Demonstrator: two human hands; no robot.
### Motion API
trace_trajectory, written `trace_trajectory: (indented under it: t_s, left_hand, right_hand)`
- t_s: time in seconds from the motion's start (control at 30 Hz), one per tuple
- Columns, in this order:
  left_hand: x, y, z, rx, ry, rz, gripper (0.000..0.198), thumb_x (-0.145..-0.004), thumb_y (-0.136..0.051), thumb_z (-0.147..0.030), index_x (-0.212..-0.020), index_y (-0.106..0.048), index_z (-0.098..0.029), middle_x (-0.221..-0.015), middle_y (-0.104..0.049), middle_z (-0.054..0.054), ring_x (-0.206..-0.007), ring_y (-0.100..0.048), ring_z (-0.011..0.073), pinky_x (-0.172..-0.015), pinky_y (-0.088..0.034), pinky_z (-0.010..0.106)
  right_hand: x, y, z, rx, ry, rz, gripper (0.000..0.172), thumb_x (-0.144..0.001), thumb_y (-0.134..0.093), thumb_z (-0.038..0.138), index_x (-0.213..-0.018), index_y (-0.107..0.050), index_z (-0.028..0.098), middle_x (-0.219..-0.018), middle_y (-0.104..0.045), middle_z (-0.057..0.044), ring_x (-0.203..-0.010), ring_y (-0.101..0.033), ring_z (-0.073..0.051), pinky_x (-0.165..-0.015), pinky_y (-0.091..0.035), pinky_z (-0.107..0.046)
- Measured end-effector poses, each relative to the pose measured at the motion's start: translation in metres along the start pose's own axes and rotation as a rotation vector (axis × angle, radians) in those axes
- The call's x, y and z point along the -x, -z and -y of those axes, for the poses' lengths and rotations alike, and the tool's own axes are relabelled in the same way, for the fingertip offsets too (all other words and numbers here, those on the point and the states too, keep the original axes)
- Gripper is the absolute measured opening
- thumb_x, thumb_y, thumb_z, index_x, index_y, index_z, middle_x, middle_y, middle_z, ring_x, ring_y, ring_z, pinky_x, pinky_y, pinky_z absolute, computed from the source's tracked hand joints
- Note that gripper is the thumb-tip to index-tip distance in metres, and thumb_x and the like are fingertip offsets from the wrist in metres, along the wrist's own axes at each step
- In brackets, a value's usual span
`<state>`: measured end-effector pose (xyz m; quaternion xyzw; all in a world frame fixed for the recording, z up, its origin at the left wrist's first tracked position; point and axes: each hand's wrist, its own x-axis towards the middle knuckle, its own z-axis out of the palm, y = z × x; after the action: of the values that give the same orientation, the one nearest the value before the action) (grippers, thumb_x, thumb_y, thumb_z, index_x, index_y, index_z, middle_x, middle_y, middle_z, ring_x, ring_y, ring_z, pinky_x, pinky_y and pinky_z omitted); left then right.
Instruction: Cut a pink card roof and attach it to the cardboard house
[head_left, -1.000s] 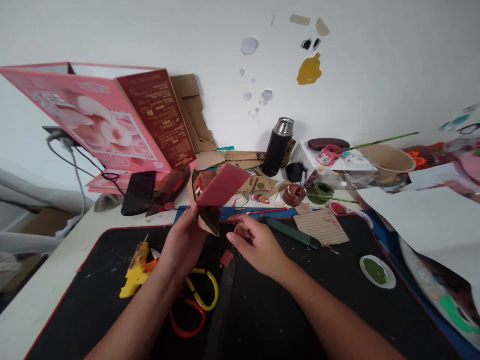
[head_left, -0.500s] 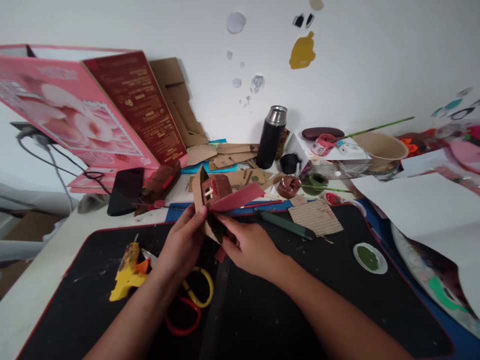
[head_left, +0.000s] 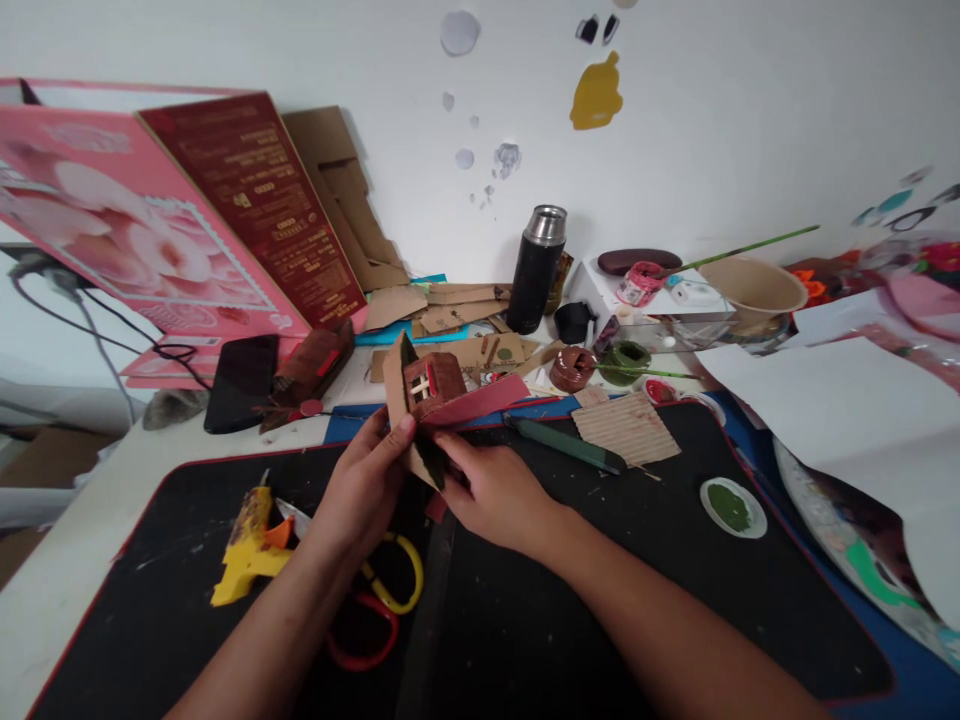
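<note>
A small cardboard model house (head_left: 429,388), brown with a white window and a red roof panel (head_left: 480,402), is held above the black work mat (head_left: 645,560). My left hand (head_left: 366,482) is closed on its left side, thumb up against the wall. My right hand (head_left: 496,492) is closed on its lower right part, fingers under the red panel. A small red scrap lies on the mat beneath the hands, mostly hidden.
A yellow glue gun (head_left: 244,545) and yellow-and-red scissors (head_left: 379,605) lie at left on the mat. A green utility knife (head_left: 566,445), corrugated card (head_left: 626,428), green paint lid (head_left: 733,507), black flask (head_left: 537,268), phone (head_left: 241,382), paint pots and a pink box (head_left: 135,230) crowd the back.
My right hand rose from the mat and took hold of the house. The red roof panel swung from upright down to nearly flat, showing the window wall. The view shifted slightly.
</note>
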<state>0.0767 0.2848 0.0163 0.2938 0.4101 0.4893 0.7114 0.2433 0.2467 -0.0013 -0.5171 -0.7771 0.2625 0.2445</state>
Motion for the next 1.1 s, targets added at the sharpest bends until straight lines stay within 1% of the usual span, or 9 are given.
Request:
trace_trajectory:
  t_s: [0.3,0.43,0.57,0.8,0.9,1.0,1.1]
  left_hand:
    - [-0.0004,-0.0009,-0.0003,-0.006,-0.005,-0.007,0.054,-0.074,-0.095,-0.035,-0.119,-0.072,-0.017,-0.112,-0.081,0.011,-0.115,-0.074,0.0327,-0.099,-0.059,0.040]
    - [-0.0001,-0.0005,-0.0002,-0.013,0.001,-0.013,0.053,-0.072,-0.096,-0.037,-0.116,-0.073,-0.017,-0.107,-0.082,0.010,-0.113,-0.075,0.0326,-0.097,-0.060,0.039]
    - [0.0001,-0.0004,-0.0007,-0.006,0.007,-0.011,0.051,-0.072,-0.095,-0.036,-0.114,-0.073,-0.018,-0.102,-0.082,0.009,-0.111,-0.075,0.0313,-0.093,-0.061,0.036]
    - [-0.0003,0.0011,0.0007,-0.003,0.005,-0.022,0.048,-0.073,-0.095,-0.036,-0.113,-0.074,-0.017,-0.100,-0.081,0.008,-0.105,-0.076,0.0300,-0.090,-0.062,0.035]
    - [-0.0006,0.0017,0.0015,0.002,0.011,-0.018,0.048,-0.075,-0.094,-0.035,-0.115,-0.074,-0.017,-0.101,-0.081,0.008,-0.105,-0.077,0.0297,-0.091,-0.061,0.036]
    - [-0.0014,0.0021,0.0020,-0.001,0.017,-0.016,0.049,-0.074,-0.094,-0.036,-0.115,-0.075,-0.017,-0.101,-0.082,0.008,-0.100,-0.077,0.0278,-0.086,-0.061,0.033]
    - [-0.0031,0.0033,0.0029,0.012,0.014,-0.006,0.045,-0.076,-0.093,-0.036,-0.113,-0.076,-0.015,-0.101,-0.082,0.008,-0.096,-0.077,0.0262,-0.080,-0.061,0.030]
  right_hand:
    - [-0.0007,-0.0023,-0.0006,-0.086,-0.026,-0.004,0.056,-0.096,-0.057,0.020,-0.151,-0.055,0.021,-0.092,-0.080,-0.006,-0.075,-0.073,-0.024,-0.066,-0.050,-0.032]
    - [-0.0010,-0.0017,0.0004,-0.147,-0.027,-0.004,0.051,-0.095,-0.057,0.019,-0.146,-0.058,0.021,-0.085,-0.077,-0.003,-0.068,-0.068,-0.021,-0.062,-0.048,-0.030]
    - [-0.0006,-0.0020,0.0002,-0.195,-0.029,0.001,0.050,-0.094,-0.057,0.018,-0.143,-0.058,0.023,-0.083,-0.076,-0.002,-0.066,-0.067,-0.020,-0.062,-0.047,-0.030]
    - [-0.0009,-0.0040,0.0002,-0.209,-0.034,0.009,0.054,-0.094,-0.056,0.018,-0.148,-0.056,0.022,-0.081,-0.075,-0.002,-0.064,-0.065,-0.020,-0.061,-0.047,-0.030]
    - [-0.0012,-0.0038,0.0005,-0.176,-0.041,0.010,0.055,-0.094,-0.056,0.019,-0.149,-0.056,0.022,-0.083,-0.076,-0.003,-0.067,-0.068,-0.021,-0.062,-0.048,-0.030]
    - [-0.0011,-0.0040,0.0005,-0.147,-0.044,0.016,0.058,-0.095,-0.057,0.020,-0.153,-0.055,0.021,-0.084,-0.078,-0.004,-0.068,-0.069,-0.022,-0.062,-0.048,-0.030]
    - [-0.0001,-0.0052,0.0007,-0.159,-0.028,0.015,0.064,-0.095,-0.057,0.019,-0.159,-0.051,0.023,-0.088,-0.080,-0.004,-0.067,-0.071,-0.022,-0.063,-0.050,-0.031]
